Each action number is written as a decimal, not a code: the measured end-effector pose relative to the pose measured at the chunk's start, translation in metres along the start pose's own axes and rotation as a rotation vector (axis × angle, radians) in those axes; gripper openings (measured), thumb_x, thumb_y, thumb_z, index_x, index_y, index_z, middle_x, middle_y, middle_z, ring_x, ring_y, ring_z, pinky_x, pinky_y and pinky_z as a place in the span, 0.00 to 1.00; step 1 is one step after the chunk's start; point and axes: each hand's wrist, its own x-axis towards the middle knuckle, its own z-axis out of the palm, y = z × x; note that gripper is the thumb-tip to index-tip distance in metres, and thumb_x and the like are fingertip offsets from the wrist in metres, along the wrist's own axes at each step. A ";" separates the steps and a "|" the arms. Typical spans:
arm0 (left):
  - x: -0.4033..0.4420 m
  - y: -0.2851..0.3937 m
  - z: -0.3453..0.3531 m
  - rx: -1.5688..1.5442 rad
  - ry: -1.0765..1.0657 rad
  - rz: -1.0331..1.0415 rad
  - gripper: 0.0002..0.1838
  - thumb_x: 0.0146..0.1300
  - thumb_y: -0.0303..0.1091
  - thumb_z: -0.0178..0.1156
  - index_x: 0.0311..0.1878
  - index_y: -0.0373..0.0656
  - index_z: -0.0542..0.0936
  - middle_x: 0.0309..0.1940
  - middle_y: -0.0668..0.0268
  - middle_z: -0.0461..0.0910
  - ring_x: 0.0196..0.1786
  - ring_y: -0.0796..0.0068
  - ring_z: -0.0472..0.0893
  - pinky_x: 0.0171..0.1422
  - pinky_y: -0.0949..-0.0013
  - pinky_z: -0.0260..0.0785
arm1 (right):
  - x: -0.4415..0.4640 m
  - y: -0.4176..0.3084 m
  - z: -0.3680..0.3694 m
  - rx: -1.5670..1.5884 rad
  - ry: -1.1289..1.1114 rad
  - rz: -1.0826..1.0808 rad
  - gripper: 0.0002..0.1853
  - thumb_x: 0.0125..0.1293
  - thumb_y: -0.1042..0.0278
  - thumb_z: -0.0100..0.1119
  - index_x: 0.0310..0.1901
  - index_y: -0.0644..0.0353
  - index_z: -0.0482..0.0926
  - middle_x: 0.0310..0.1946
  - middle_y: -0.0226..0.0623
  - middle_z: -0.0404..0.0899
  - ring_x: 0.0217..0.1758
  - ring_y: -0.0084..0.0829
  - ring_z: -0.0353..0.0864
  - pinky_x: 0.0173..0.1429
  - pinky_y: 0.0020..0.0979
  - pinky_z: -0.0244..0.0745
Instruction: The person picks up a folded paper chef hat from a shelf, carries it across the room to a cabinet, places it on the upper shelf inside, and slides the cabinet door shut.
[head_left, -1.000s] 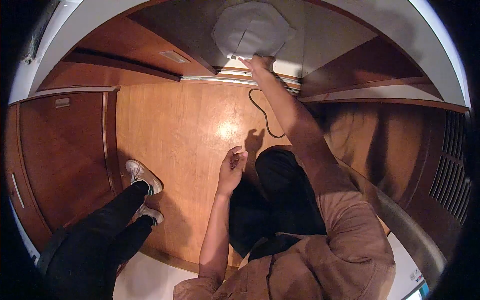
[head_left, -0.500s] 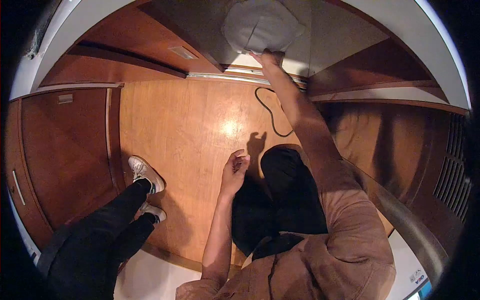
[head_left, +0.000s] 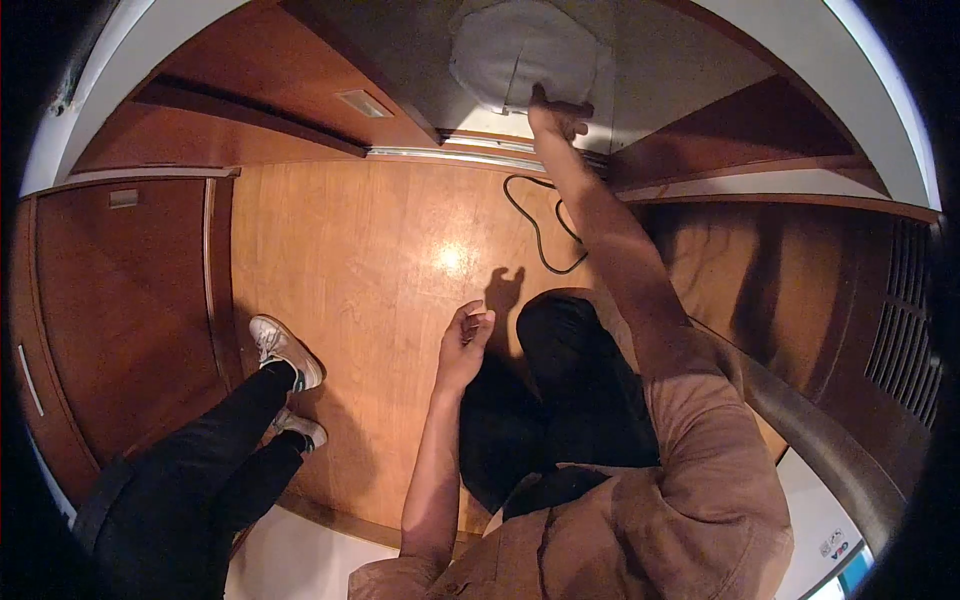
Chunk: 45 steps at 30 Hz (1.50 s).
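Right hand [head_left: 557,118] has turned at near edge of white bundle [head_left: 522,55], fingers now spread; left hand [head_left: 464,345] half-curled, fingertips apart, over floor [head_left: 350,260].

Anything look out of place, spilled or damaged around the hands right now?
Yes: a thin black cord lies in a loose loop on the light-brown wood-look floor, below the right hand in the picture; it looks stray and might snag. No spill shows.

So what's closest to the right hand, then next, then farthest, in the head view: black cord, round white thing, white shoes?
From the right hand:
1. Round white thing: right there, top middle.
2. Black cord: on the floor below.
3. White shoes: lower left.
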 end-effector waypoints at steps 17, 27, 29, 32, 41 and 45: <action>-0.002 0.008 0.003 0.107 -0.009 0.040 0.27 0.68 0.47 0.63 0.61 0.37 0.73 0.40 0.64 0.80 0.41 0.78 0.77 0.49 0.74 0.70 | 0.021 -0.011 0.052 -1.008 -0.186 -0.964 0.52 0.64 0.23 0.39 0.77 0.55 0.44 0.80 0.41 0.34 0.83 0.39 0.33 0.80 0.54 0.32; 0.067 0.093 -0.025 0.276 0.128 0.525 0.23 0.66 0.32 0.63 0.59 0.30 0.71 0.43 0.58 0.80 0.46 0.75 0.79 0.50 0.72 0.73 | -0.063 0.076 -0.041 -0.285 -0.084 -1.122 0.37 0.66 0.50 0.59 0.67 0.71 0.63 0.68 0.63 0.61 0.74 0.58 0.56 0.76 0.48 0.52; 0.078 0.158 -0.034 0.433 0.284 0.556 0.27 0.65 0.38 0.65 0.59 0.27 0.71 0.48 0.44 0.81 0.49 0.59 0.83 0.52 0.64 0.75 | -0.109 0.123 -0.085 -0.168 -0.224 -1.099 0.32 0.66 0.59 0.62 0.65 0.69 0.65 0.65 0.61 0.64 0.72 0.58 0.59 0.75 0.48 0.55; 0.101 0.225 -0.037 0.437 0.519 0.816 0.30 0.64 0.41 0.66 0.58 0.25 0.71 0.49 0.40 0.80 0.51 0.51 0.83 0.53 0.58 0.76 | -0.158 0.183 -0.149 -0.228 -0.394 -1.107 0.20 0.65 0.63 0.62 0.53 0.66 0.73 0.53 0.56 0.74 0.58 0.56 0.73 0.62 0.46 0.70; 0.128 0.265 -0.023 0.575 0.791 0.777 0.24 0.59 0.42 0.70 0.45 0.29 0.76 0.35 0.41 0.82 0.41 0.42 0.84 0.47 0.54 0.75 | -0.167 0.197 -0.286 -0.342 -0.532 -0.989 0.12 0.65 0.66 0.64 0.45 0.64 0.78 0.40 0.47 0.81 0.41 0.44 0.82 0.46 0.39 0.78; 0.119 0.261 -0.017 0.530 0.776 0.797 0.20 0.57 0.41 0.73 0.40 0.32 0.80 0.34 0.50 0.85 0.39 0.52 0.86 0.46 0.59 0.75 | -0.141 0.166 -0.290 -0.296 -0.364 -0.931 0.13 0.68 0.63 0.61 0.47 0.64 0.77 0.40 0.42 0.82 0.44 0.35 0.83 0.50 0.35 0.77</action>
